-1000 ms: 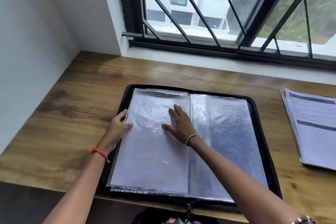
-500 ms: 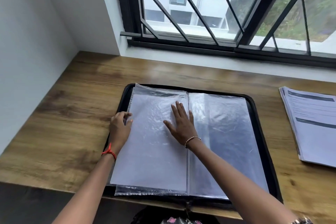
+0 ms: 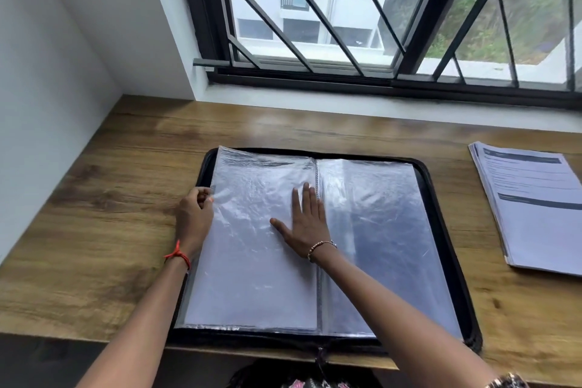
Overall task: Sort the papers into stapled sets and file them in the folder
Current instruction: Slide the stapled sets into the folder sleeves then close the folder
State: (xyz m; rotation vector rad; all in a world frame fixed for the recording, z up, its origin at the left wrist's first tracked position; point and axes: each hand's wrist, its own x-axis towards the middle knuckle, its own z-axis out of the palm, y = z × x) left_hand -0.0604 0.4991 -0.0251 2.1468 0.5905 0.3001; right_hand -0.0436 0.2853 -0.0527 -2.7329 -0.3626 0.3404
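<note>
The left grip [image 3: 195, 217] pinches the outer edge of the top sleeve [image 3: 252, 246], thumb and fingertips curled round the plastic about halfway up the page. The right grip [image 3: 307, 224] is released, with fingers straight and palm flat, pressing the same sleeve down just beside the spine [image 3: 316, 173]. Both work on the left half of the folder [image 3: 441, 198], which lies open and flat on the worktop [image 3: 94, 230], its near edge at the front. That page looks whitish, as if already filled, but I cannot tell for sure.

The papers [image 3: 535, 214] sit in one stack well apart at the right, touched by neither grip.

The step looks like readying a sleeve: either parting its edge or turning it over. Filing has hardly started. The next move needs the left pinch to separate or lift one thin, slippery layer while the right palm anchors the rest. The right grip must then let go and reach for a set.
</note>
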